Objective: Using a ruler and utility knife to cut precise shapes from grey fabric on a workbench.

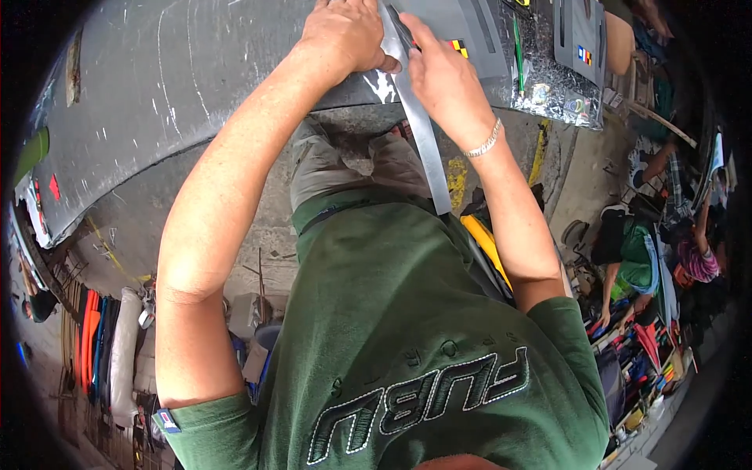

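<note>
At the table's near edge, my left hand (345,35) lies with its thumb spread onto a long silver metal ruler (423,145); its fingertips are cut off by the upper rim. The ruler's lower end juts past the edge toward my body. Beside it, my right hand (450,82) is closed round a slim dark-handled tool that looks like a cutter knife (402,30), its forefinger stretched along it. I cannot make out the blade. Under and right of the hands is a smooth grey sheet (486,59) with a yellow and black checked patch (459,48).
The dark, scratched tabletop (196,70) spreads left. To the right lie a green pencil (518,59) and a grey cut piece (568,47) with a coloured patch. Fabric rolls (90,337) stand lower left. Other people (627,251) are among piled goods at right.
</note>
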A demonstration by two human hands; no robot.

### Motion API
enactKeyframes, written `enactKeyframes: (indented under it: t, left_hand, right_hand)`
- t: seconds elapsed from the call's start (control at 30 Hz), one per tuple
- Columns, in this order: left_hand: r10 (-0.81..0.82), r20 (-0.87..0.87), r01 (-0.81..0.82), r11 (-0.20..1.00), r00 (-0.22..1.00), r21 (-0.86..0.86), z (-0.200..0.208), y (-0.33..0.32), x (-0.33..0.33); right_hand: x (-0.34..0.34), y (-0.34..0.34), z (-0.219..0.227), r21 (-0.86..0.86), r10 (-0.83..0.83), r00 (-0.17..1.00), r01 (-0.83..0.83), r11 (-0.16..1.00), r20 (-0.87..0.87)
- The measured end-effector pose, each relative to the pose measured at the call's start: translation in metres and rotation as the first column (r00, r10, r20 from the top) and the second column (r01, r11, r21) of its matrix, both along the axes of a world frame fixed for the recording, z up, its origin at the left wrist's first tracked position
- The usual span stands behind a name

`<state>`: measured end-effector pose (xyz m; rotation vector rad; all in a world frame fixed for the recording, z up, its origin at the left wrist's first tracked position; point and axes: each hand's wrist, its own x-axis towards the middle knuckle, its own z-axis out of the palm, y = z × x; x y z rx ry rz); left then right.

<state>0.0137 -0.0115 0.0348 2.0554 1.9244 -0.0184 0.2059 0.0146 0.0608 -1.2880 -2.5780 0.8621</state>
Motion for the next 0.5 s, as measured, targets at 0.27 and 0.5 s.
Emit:
enactKeyframes:
  t: [0.27,0.5]
  left_hand:
    - [0.044,-0.180,-0.083,0.972,0.983,-0.220,0.041,0.020,0.023]
    - [0.006,0.136,-0.007,1.000,0.991,0.011,0.008,0.016,0.014]
  right_hand:
    - [0.038,-0.038,0.013,-0.121,-0.071,0.997,0.071,0.990,0.003]
    - [0.059,-0.056,0.016,-0.202,-0.107,0.994,0.108,0.973,0.014]
